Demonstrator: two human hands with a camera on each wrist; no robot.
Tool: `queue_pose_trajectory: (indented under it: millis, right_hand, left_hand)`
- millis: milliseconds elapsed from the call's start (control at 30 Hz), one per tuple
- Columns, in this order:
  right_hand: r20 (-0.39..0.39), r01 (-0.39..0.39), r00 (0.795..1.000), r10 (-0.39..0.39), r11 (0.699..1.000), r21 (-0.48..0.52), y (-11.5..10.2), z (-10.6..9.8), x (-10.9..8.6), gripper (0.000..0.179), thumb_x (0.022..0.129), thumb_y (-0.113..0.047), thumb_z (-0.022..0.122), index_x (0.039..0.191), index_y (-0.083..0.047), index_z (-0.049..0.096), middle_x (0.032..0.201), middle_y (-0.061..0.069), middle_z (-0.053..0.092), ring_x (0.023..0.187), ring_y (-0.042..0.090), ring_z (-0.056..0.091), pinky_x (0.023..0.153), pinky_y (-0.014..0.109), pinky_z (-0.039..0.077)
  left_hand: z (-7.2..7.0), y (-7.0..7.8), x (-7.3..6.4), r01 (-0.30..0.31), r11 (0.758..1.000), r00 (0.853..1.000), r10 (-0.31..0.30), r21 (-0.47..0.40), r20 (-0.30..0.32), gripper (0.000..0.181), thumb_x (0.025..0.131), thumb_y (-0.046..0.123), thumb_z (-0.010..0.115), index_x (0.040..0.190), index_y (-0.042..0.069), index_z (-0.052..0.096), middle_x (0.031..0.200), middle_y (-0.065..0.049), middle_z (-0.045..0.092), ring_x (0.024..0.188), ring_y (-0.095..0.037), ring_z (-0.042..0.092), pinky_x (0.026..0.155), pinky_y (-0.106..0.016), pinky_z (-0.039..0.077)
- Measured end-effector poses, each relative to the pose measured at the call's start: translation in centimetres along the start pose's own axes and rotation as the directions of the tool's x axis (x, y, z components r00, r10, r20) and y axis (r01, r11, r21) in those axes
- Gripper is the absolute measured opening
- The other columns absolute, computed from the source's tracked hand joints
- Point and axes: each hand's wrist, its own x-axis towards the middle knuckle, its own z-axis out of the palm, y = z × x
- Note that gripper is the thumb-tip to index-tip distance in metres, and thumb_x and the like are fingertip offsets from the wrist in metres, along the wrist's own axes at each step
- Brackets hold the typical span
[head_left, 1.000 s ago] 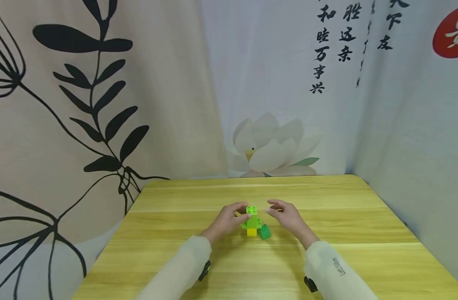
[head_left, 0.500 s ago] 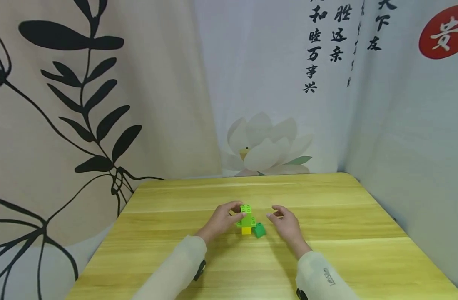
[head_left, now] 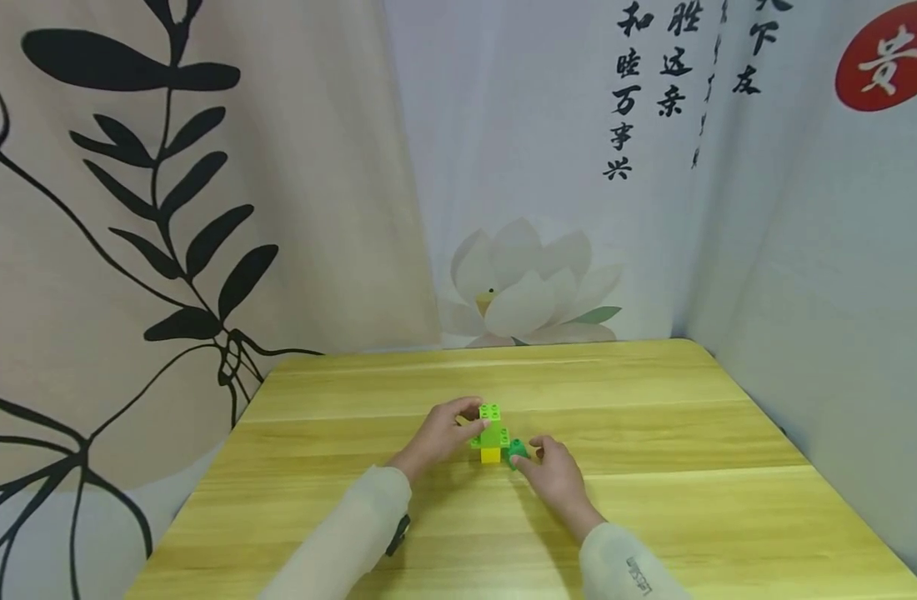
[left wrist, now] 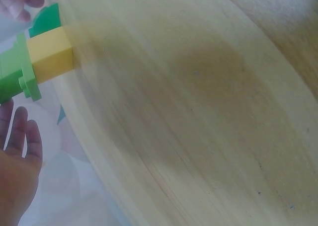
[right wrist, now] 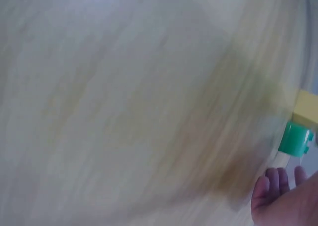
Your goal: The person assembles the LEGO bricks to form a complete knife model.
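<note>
A small tower of toy building blocks (head_left: 492, 434) stands upright on the table, light green bricks over a yellow block (left wrist: 51, 54). My left hand (head_left: 438, 435) holds its upper part between thumb and fingers, from the left side. Just right of the yellow block lies a dark green block (right wrist: 295, 139) with a curved side and studs. My right hand (head_left: 560, 481) has come up beside this block, thumb and index finger spread at its right edge. In the right wrist view, the fingers (right wrist: 272, 182) are loosely bent, with a gap between them and the block.
The wooden table (head_left: 653, 417) extends around the hands on all sides. Behind it hangs a curtain (head_left: 338, 183) printed with dark leaves, a pale lotus and writing.
My right hand first drew away slightly, then moved forward and left to the dark green block. The left hand stays at the tower. The head view has shifted a little.
</note>
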Motion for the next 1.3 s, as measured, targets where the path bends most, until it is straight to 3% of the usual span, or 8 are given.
queue_pose_trajectory:
  millis: [300, 767, 967, 1200, 1300]
  right_hand:
    - [-0.086, -0.003, 0.996, -0.009, 0.991, -0.136, -0.2, 1.4, 0.2, 0.053, 0.088, -0.033, 0.077, 0.12, 0.005, 0.059, 0.106, 0.017, 0.06, 0.096, 0.031, 0.056, 0.08, 0.048, 0.05]
    - [-0.138, -0.011, 0.99, -0.02, 0.975, -0.222, 0.0, 1.9, 0.6, 0.043, 0.086, -0.032, 0.077, 0.111, 0.0, 0.062, 0.106, 0.014, 0.06, 0.096, 0.031, 0.053, 0.08, 0.048, 0.045]
    - [-0.126, 0.002, 0.992, -0.027, 0.982, -0.19, 0.0, 1.7, 0.7, 0.036, 0.087, -0.028, 0.076, 0.106, 0.0, 0.063, 0.101, 0.013, 0.059, 0.092, 0.03, 0.052, 0.078, 0.046, 0.046]
    - [-0.067, -0.03, 0.997, 0.028, 0.999, -0.034, 0.2, 0.3, 1.0, 0.032, 0.09, -0.022, 0.072, 0.104, 0.005, 0.063, 0.09, 0.01, 0.062, 0.079, 0.023, 0.056, 0.067, 0.036, 0.049]
    - [-0.05, -0.033, 0.998, 0.033, 0.999, -0.003, 0.7, -0.6, 1.3, 0.035, 0.09, -0.021, 0.071, 0.106, 0.008, 0.063, 0.09, 0.011, 0.064, 0.08, 0.023, 0.058, 0.067, 0.036, 0.051]
  left_hand:
    - [-0.1, -0.2, 0.3, -0.012, 1.0, 1.0, 0.012, -0.009, 0.007, 0.044, 0.098, 0.035, 0.064, 0.134, 0.011, 0.06, 0.109, 0.003, 0.065, 0.103, -0.016, 0.058, 0.092, -0.04, 0.048]
    - [0.3, 0.1, 0.4, 0.017, 1.0, 1.0, -0.017, -0.002, -0.005, 0.044, 0.098, 0.034, 0.065, 0.135, 0.013, 0.06, 0.11, 0.004, 0.065, 0.103, -0.014, 0.058, 0.093, -0.039, 0.048]
    - [0.2, 0.2, 0.3, 0.031, 0.999, 0.999, -0.032, -0.008, -0.01, 0.044, 0.098, 0.033, 0.065, 0.135, 0.011, 0.06, 0.109, 0.004, 0.065, 0.102, -0.015, 0.058, 0.092, -0.039, 0.048]
    - [0.2, -0.1, 0.2, 0.047, 0.999, 0.999, -0.047, -0.016, -0.013, 0.042, 0.097, 0.034, 0.065, 0.134, 0.015, 0.06, 0.107, 0.005, 0.064, 0.101, -0.015, 0.058, 0.089, -0.036, 0.05]
    - [0.3, -0.1, 0.2, 0.04, 0.999, 0.999, -0.04, -0.017, -0.013, 0.041, 0.097, 0.034, 0.065, 0.133, 0.015, 0.061, 0.107, 0.006, 0.064, 0.101, -0.014, 0.058, 0.09, -0.037, 0.049]
